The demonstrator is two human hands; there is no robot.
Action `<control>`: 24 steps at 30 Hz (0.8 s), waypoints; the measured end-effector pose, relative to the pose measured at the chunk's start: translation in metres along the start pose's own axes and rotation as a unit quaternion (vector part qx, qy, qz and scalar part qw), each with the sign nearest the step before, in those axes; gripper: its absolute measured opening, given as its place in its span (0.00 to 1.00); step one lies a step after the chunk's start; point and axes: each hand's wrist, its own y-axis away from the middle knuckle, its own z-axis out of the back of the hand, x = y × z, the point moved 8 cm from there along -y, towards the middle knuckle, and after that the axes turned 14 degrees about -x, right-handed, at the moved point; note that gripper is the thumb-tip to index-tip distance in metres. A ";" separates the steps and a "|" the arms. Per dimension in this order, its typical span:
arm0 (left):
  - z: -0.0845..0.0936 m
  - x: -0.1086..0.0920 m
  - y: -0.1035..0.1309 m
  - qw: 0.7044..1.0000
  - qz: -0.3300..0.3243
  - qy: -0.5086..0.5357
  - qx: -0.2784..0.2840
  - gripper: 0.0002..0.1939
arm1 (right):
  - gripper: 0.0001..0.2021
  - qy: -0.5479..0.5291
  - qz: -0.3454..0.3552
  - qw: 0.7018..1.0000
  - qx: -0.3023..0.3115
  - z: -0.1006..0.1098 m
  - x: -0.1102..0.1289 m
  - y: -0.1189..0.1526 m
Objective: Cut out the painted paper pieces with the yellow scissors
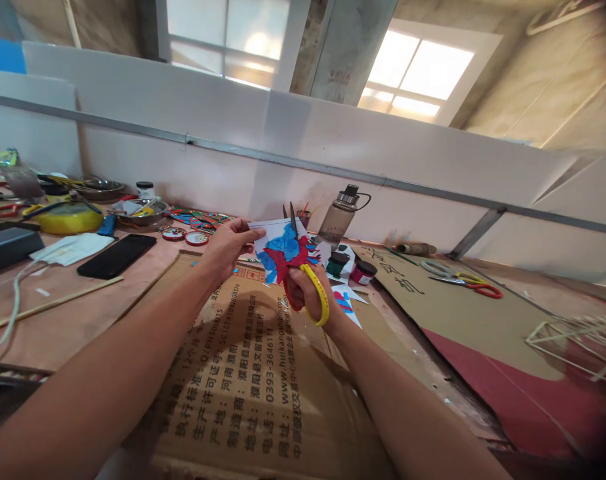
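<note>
My left hand (230,247) pinches the left edge of a white sheet of paper (284,245) painted in blue and red. Through the handles of a pair of scissors (315,293), one yellow and one red, go the fingers of my right hand (305,290). Their dark blades point upward and stand apart, with the paper between them. Both hands are raised over a flattened cardboard sheet (223,400) printed with dark characters. Beyond my right wrist lie painted paper scraps (350,297).
Paint jars (363,272) and a grey bottle (337,217) stand behind my right hand. To the left are a black phone (117,255), a wooden stick (57,303) and yellow tape (69,217). More scissors (465,283) and a stick frame (577,340) lie at right.
</note>
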 end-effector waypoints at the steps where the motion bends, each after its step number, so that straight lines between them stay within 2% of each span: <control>1: 0.000 0.000 0.000 1.000 -0.002 -0.002 0.003 0.26 | 0.22 -0.001 -0.001 1.000 0.000 0.000 0.001 0.000; 13: -0.005 -0.006 0.008 1.000 -0.015 -0.021 0.017 0.21 | 0.17 -0.031 0.000 1.000 -0.002 0.000 0.003 0.000; 24: -0.009 -0.001 0.009 0.999 0.034 -0.006 0.035 0.22 | 0.19 -0.048 0.007 0.999 0.012 0.003 -0.003 0.000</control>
